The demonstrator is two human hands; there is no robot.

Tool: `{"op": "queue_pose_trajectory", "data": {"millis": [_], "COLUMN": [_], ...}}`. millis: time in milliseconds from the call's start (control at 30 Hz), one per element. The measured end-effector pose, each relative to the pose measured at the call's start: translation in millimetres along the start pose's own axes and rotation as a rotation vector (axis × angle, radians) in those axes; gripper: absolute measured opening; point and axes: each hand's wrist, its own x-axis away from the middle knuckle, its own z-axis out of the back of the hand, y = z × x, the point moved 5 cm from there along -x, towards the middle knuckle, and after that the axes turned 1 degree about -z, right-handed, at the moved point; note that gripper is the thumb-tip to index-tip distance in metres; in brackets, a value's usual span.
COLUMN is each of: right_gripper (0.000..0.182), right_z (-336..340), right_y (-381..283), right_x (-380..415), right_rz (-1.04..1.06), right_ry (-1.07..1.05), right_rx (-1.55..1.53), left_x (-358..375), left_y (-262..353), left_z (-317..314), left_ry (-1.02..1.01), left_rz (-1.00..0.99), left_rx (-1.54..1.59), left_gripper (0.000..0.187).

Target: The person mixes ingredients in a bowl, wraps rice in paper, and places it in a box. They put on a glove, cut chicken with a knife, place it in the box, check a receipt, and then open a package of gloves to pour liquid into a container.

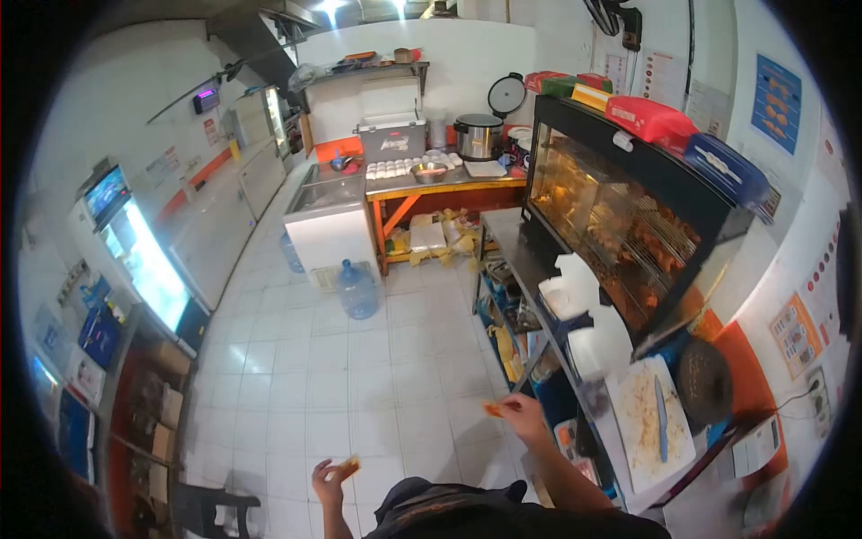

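Note:
My left hand (329,482) is closed on an orange-brown piece of food (347,467), held out over the floor at lower centre. A second, redder-orange piece of food (491,409) is pinched in the fingers of my right hand (523,418). Both pieces are too small to name further; they might be fried chicken. My right hand is held beside the metal counter, left of a white cutting board (633,431) covered in crumbs. On that board lies a knife (662,420) with a blue-grey look.
Open white boxes (600,346) stand by a glass food warmer (620,216) with browned pieces inside. A blue water jug (357,289) stands on the tiled floor (359,386). At the back, a table holds a rice cooker (478,136) and a steel bowl (429,171). A chair (215,512) is at lower left.

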Motion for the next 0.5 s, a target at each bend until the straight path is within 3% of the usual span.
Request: {"op": "queue_pose_trajectory", "data": {"millis": [67, 100, 267, 300, 367, 500], "right_gripper": [0.009, 0.008, 0.011, 0.012, 0.016, 0.02], "right_z": [-30, -17, -80, -83, -77, -50], "right_y": [-8, 8, 14, 10, 2, -22], "right_x": [-17, -123, -287, -312, -356, -442], "right_rz": [0.044, 0.007, 0.07, -0.024, -0.214, -0.154], "right_ry": [0.005, -0.013, 0.014, 0.04, 0.086, 0.2], "right_rx": [0.041, 0.061, 0.031, 0.086, 0.216, 0.223], "left_x": [0, -54, -214, -248, -321, -470], "left_y": [10, 0, -31, -29, -3, 94], "left_z": [26, -65, -146, -172, -224, -358], "left_ry": [0.083, 0.052, 0.013, -0.031, -0.143, -0.379], "left_rz": [-0.046, 0.023, -0.071, -0.07, -0.154, -0.371], "left_rx": [-0.146, -0.096, -0.186, -0.205, -0.192, -0.157], "left_gripper": [0.009, 0.009, 0.008, 0.008, 0.008, 0.007]}}
